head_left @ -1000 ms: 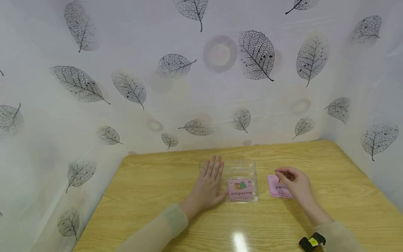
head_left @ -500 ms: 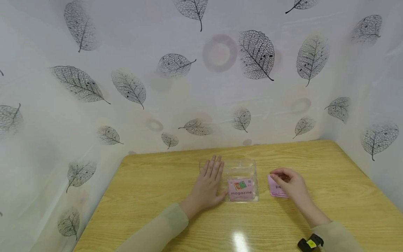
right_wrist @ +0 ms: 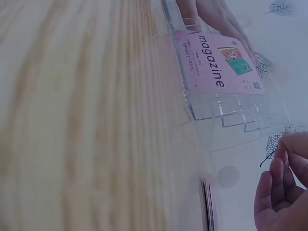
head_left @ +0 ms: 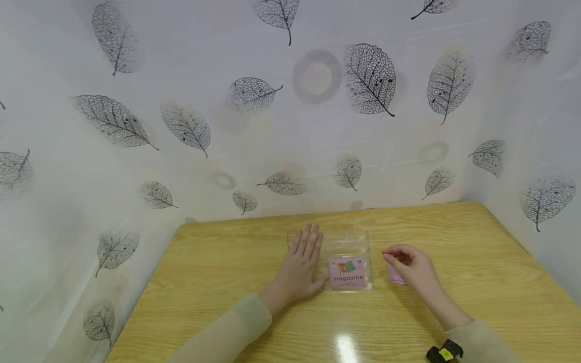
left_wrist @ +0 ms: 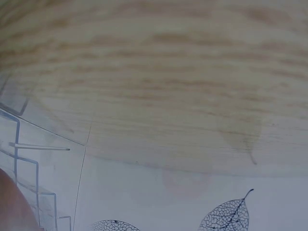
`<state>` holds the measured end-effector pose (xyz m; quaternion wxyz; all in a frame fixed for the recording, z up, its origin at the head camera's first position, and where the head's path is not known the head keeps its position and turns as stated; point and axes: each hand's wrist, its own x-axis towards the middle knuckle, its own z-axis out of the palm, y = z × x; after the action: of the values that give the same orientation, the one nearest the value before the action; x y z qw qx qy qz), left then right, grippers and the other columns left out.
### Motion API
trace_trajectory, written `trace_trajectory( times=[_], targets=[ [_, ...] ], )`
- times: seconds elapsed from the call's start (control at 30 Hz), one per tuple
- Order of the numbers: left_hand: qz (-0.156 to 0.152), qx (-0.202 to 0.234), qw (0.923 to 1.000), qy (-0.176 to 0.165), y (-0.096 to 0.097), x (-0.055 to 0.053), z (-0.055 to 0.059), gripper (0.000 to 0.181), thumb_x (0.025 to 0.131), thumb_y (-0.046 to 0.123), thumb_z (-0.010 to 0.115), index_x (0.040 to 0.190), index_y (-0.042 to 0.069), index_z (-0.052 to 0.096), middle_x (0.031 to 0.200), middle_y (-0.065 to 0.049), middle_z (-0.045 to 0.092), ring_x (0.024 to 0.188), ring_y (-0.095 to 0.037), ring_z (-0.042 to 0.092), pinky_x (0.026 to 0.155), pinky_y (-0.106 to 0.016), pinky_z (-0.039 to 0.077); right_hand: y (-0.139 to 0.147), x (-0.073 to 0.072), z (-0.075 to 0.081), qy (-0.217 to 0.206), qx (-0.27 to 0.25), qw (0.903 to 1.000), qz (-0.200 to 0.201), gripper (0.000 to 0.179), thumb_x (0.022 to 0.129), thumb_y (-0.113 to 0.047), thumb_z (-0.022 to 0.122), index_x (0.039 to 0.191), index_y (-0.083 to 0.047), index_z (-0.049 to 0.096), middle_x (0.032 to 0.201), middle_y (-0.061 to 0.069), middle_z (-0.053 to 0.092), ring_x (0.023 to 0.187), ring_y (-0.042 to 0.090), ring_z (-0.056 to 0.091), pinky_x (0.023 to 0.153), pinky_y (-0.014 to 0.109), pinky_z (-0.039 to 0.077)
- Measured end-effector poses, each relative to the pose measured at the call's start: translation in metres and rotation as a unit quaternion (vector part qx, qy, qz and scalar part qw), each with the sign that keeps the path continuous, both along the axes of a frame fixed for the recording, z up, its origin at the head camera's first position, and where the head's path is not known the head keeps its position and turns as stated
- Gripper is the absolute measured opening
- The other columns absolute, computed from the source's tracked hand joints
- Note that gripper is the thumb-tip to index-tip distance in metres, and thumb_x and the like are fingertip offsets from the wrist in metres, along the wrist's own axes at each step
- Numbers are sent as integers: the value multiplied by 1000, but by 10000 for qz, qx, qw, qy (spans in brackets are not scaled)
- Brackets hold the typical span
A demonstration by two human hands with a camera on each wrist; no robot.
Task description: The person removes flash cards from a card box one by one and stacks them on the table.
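Note:
My left hand (head_left: 297, 269) lies flat, fingers extended, against the left side of a clear stepped plastic card stand (head_left: 348, 247). A pink card reading "magazine" (head_left: 347, 282) rests in the stand's front tier; the right wrist view also shows this magazine card (right_wrist: 221, 65). To the right, my right hand (head_left: 415, 267) hovers over a small stack of pink cards (head_left: 396, 275), partly covering it. In the right wrist view, the thumb of the right hand (right_wrist: 281, 187) meets the index fingertip, the other fingers are curled, and no card shows between them. The card stack (right_wrist: 208, 204) appears edge-on there.
Everything stands on a wood-grain table (head_left: 218, 272). A pale wall covering with leaf prints (head_left: 290, 121) rises behind and at both sides. A black strap device with a yellow label (head_left: 446, 352) is at the right sleeve. The stand's stepped side (left_wrist: 36, 168) shows in the left wrist view.
My right hand has moved left across the card stack, covering the "pencil" lettering that showed earlier. The stack stays in about the same place. My left hand and the stand have not moved.

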<state>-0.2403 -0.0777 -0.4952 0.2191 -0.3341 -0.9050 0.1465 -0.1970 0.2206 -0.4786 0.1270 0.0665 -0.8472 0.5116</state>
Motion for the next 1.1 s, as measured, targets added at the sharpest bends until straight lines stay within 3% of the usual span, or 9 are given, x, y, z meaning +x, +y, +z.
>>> trace_trajectory(
  times=[0.33,0.53,0.83,1.1],
  targets=[
    [-9,-3,10000,5,0,0,-1,97,87,66,23,149,-4,-4,156,-23,-6,144,-39,-5,119,-47,2,-6,4,3,-173,-38,9997,185,17,87,-21,68,98,-7,69,88,6,67,70,6,58,58,20,50],
    [-29,1,10000,17,0,-1,-1,97,87,66,22,149,-4,-3,156,-24,-7,144,-39,-5,119,-47,2,-10,5,4,-354,27,9992,174,18,88,-22,67,99,-8,69,91,7,68,75,5,59,64,20,52],
    [22,-89,9999,-101,0,0,1,97,87,67,21,148,-4,-5,156,-24,-8,144,-40,-6,118,-48,-1,-16,5,6,-500,-296,9976,367,16,88,-20,67,97,-7,69,86,17,67,54,15,54,41,25,46],
    [-50,3,10000,-55,0,0,0,99,86,67,23,148,-4,-3,156,-24,-4,144,-40,-4,118,-48,0,-20,4,2,-533,-33,9982,280,13,87,-23,67,96,-14,69,88,10,69,67,27,60,46,25,47]
  ],
)
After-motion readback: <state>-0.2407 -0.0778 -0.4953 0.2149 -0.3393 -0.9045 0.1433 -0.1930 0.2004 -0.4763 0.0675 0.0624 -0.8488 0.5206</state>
